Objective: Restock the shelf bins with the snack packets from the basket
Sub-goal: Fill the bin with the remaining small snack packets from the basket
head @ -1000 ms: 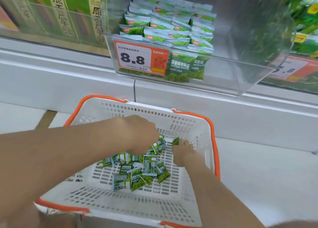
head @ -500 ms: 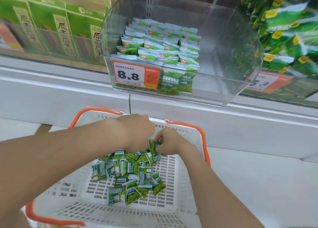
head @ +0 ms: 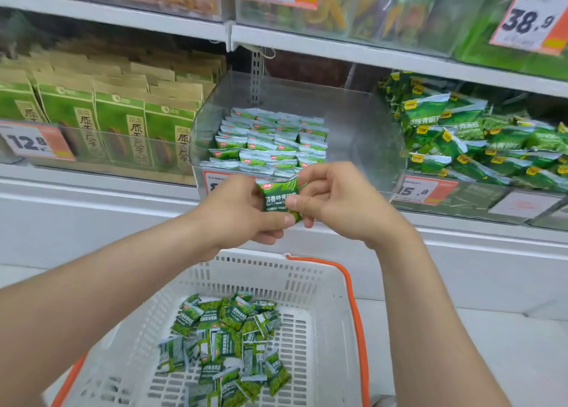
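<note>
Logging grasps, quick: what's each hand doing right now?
Left hand: pinching the green snack packet.
Right hand: pinching the same packet from the other side.

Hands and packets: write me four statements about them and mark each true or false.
1. The left hand and the right hand both pinch one green packet. True.
2. The basket holds nothing. False: a heap of loose packets lies in it.
3. The clear bin is packed from wall to wall. False: the rows of packets fill only its left part; its right part is bare.
4. The green packet is held up above the basket, in front of the clear bin. True.
</note>
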The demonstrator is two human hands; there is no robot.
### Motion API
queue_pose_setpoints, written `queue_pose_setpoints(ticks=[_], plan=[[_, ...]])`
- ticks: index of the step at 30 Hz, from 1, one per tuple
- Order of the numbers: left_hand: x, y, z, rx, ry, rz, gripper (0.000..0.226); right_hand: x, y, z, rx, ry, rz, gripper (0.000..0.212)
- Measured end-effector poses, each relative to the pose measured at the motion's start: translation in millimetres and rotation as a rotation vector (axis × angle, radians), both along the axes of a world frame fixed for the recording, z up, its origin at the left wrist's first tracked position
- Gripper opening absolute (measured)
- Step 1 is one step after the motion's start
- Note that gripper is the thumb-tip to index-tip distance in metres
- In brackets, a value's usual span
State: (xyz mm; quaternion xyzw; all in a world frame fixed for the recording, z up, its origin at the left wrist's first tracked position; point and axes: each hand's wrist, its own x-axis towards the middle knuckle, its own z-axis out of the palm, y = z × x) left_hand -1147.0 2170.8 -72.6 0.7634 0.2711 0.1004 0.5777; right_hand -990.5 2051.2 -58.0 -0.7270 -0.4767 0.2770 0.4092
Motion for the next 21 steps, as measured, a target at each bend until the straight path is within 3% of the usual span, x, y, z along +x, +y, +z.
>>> queue_pose_setpoints(ticks=[4, 7, 14, 16, 21], plan=[[3, -4, 14, 0.114, -0.058, 0.056, 0.037, 2, -6, 9, 0.146, 0.080, -0.071, 0.028], [5, 1, 19, 0.257, -0.031, 0.038, 0.047, 0, -6, 11, 0.197, -0.010, -0.027, 0.022], [12, 17, 23, 0.888, -0.111, 0.123, 0.030, 28, -2, 11, 0.476, -0.232, -0.358, 0.022], [16, 25, 17, 1.037, -0.050, 0.057, 0.031, 35, 0, 8, 0.432, -0.381, -0.435, 0.020], [27, 29, 13, 1.097, 0.061, -0.133, 0.039, 39, 15, 2, 0.066, -0.534, -0.375, 0.021]])
